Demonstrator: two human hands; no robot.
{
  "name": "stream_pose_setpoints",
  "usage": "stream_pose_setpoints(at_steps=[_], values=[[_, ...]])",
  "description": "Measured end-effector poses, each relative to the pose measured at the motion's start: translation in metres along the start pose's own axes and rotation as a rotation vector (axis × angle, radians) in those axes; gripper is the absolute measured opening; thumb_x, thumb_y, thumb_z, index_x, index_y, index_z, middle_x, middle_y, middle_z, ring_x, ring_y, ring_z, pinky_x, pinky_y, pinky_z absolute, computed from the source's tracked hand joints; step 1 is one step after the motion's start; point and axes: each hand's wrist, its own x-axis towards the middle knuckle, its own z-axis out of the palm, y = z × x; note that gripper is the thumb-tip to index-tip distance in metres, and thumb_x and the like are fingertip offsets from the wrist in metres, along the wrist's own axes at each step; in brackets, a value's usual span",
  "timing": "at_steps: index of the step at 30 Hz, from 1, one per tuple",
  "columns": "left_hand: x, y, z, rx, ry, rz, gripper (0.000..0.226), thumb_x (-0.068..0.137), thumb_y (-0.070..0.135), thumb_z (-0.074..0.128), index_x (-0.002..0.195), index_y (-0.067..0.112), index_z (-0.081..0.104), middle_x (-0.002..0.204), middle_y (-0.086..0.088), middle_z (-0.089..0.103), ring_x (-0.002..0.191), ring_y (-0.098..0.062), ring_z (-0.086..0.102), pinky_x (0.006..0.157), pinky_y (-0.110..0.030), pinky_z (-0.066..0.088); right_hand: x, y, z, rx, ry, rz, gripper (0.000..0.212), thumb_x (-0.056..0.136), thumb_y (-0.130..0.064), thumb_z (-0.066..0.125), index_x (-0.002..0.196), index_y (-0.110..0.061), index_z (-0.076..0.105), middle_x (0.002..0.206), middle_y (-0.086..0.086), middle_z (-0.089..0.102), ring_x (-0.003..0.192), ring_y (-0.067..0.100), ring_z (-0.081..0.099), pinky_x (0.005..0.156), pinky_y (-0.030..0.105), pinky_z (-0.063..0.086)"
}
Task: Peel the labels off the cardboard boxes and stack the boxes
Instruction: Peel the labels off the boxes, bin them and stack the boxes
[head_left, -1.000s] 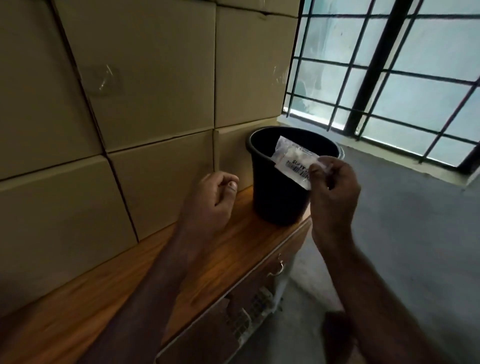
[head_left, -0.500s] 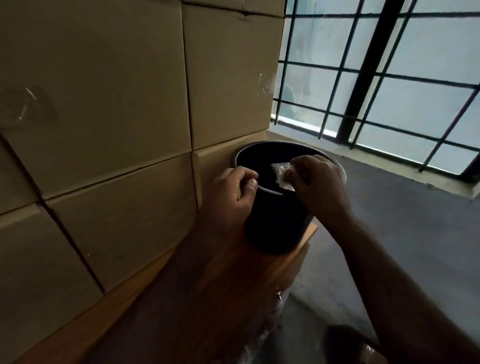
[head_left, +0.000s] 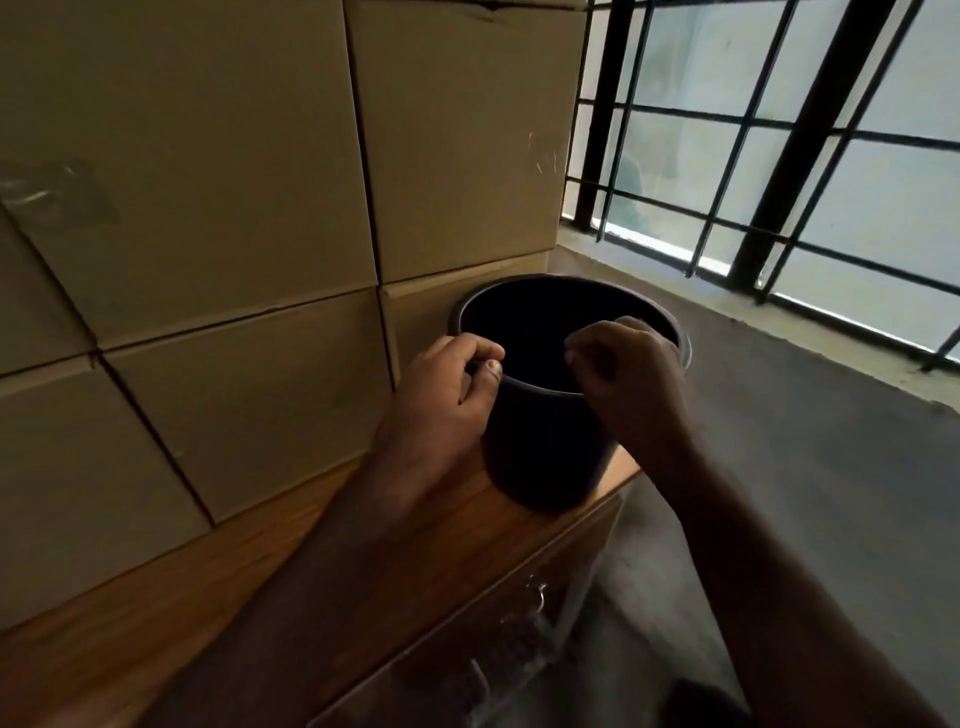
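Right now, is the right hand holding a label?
No, the right hand hangs over the bucket with curled fingers and no label in sight.

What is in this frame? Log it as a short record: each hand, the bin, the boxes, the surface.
left hand: grips the near-left rim of the black bin, thumb on the outside
right hand: over the bin's mouth, fingers curled, no label visible in them
black bin: upright at the right end of the wooden cabinet top, inside too dark to read
cardboard boxes: stacked in rows behind the bin, tape residue on the left one
wooden cabinet top: bears bin and boxes
window: barred, at right
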Motion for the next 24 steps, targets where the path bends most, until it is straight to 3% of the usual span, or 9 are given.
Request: stream_pose_setpoints(at_steps=[4,10,15,19,21,24], values=[[-0.012,0.005,-0.003,0.027,0.072,-0.05,0.017,0.1,0.028,0.05,0.112,0.03,0.062,0.11,0.018,0.056,0.103,0.003,0.053,0.083,-0.023,0.047,-0.005,-0.01,-0.001,0.107,0.006,-0.069,0.011,0.087,-0.014,0.07,0.096,-0.016,0.075,0.091,-0.007,0.065,0.085,0.015,0.062,0.074,0.036,0.053],[-0.051,0.006,-0.029,0.121,0.223,-0.122,0.018,0.1,0.023,0.05,0.113,0.023,0.064,0.106,0.015,0.058,0.102,0.004,0.054,0.079,-0.008,0.041,-0.014,-0.042,0.011,0.31,-0.123,-0.176,0.01,0.089,-0.013,0.066,0.094,-0.02,0.072,0.088,-0.01,0.062,0.082,0.006,0.059,0.07,0.019,0.047],[-0.113,-0.008,-0.071,0.196,0.319,-0.29,0.019,0.101,0.022,0.051,0.113,0.024,0.065,0.111,0.01,0.064,0.102,0.001,0.057,0.076,-0.006,0.041,-0.038,-0.084,0.049,0.517,-0.286,-0.286,0.012,0.09,-0.009,0.066,0.099,-0.015,0.071,0.088,-0.006,0.064,0.08,0.006,0.059,0.068,0.013,0.044],[-0.162,-0.011,-0.115,0.242,0.474,-0.398,0.016,0.102,0.023,0.05,0.111,0.029,0.062,0.104,0.012,0.065,0.091,0.001,0.06,0.074,-0.018,0.048,-0.066,-0.138,0.074,0.619,-0.413,-0.37,0.013,0.09,-0.009,0.066,0.101,-0.015,0.07,0.09,-0.005,0.064,0.081,0.006,0.059,0.069,0.015,0.046],[-0.182,-0.007,-0.136,0.266,0.532,-0.409,0.017,0.101,0.022,0.05,0.112,0.028,0.062,0.102,0.012,0.065,0.088,0.001,0.06,0.069,-0.014,0.046,-0.081,-0.168,0.085,0.658,-0.456,-0.425,0.012,0.09,-0.01,0.067,0.101,-0.014,0.07,0.092,-0.004,0.065,0.082,0.008,0.06,0.069,0.017,0.047],[-0.214,-0.006,-0.169,0.362,0.543,-0.395,0.021,0.101,0.023,0.051,0.117,0.022,0.063,0.106,0.014,0.063,0.097,0.004,0.058,0.076,-0.011,0.045,-0.101,-0.213,0.099,0.71,-0.504,-0.481,0.014,0.09,-0.009,0.067,0.103,-0.012,0.07,0.093,-0.004,0.067,0.082,0.004,0.058,0.07,0.007,0.043]])
